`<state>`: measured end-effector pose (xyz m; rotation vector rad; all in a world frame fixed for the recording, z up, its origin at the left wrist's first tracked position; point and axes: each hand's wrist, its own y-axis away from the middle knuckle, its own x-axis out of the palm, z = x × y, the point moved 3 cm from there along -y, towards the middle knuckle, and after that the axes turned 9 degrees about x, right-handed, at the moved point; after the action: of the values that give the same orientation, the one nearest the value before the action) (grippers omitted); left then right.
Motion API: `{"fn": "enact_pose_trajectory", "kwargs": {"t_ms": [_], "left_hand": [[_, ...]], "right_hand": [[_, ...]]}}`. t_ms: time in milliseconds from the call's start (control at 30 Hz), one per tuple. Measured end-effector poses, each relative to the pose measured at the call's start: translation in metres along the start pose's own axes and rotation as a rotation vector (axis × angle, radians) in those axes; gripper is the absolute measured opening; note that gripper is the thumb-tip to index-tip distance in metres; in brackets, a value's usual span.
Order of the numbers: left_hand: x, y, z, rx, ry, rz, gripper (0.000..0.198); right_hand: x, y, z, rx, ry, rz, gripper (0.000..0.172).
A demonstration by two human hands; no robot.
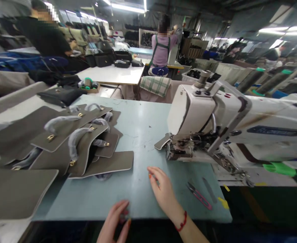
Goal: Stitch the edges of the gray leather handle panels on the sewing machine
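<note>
I see right hand (163, 190) open, flat on pale blue-green worktable (138, 131); left hand (115, 220) at its near edge, grip unclear. Taupe leather bag panels (87, 148) left, white sewing machine (201, 114) right, red-handled snips (199, 195) near.

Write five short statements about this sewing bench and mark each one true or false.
1. The right hand lies flat on the pale blue tabletop. True.
2. The right hand grips the red-handled thread snips. False: they lie on the tabletop to its right, untouched.
3. The grey-brown leather bag panels with wrapped handles are piled on the left of the tabletop. True.
4. The white sewing machine stands at the far left. False: it stands on the right.
5. A red cord bracelet circles the right wrist. True.
</note>
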<state>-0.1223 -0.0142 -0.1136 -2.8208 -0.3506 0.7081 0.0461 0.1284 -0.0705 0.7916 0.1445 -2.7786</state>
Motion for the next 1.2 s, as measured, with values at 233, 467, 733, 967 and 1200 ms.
{"fn": "enact_pose_trajectory", "kwargs": {"t_ms": [233, 467, 733, 967, 1200], "left_hand": [[-0.034, -0.016, -0.02, 0.336, -0.355, 0.191, 0.027], [-0.061, 0.016, 0.014, 0.141, -0.449, -0.093, 0.038], [0.008, 0.016, 0.008, -0.37, 0.734, -0.007, 0.073], [0.054, -0.03, -0.084, -0.701, 0.994, 0.02, 0.067], [0.06, -0.02, -0.096, -0.822, 1.11, 0.122, 0.044]], "right_hand": [[0.055, -0.051, 0.044, -0.28, 0.379, 0.032, 0.057], [0.022, -0.029, 0.05, -0.365, 0.379, 0.065, 0.02], [-0.061, 0.054, 0.021, 0.163, -0.249, 0.079, 0.036], [-0.059, 0.1, 0.033, 0.285, -0.456, -0.032, 0.035], [-0.065, 0.104, 0.041, 0.236, -0.437, 0.0, 0.032]]}}
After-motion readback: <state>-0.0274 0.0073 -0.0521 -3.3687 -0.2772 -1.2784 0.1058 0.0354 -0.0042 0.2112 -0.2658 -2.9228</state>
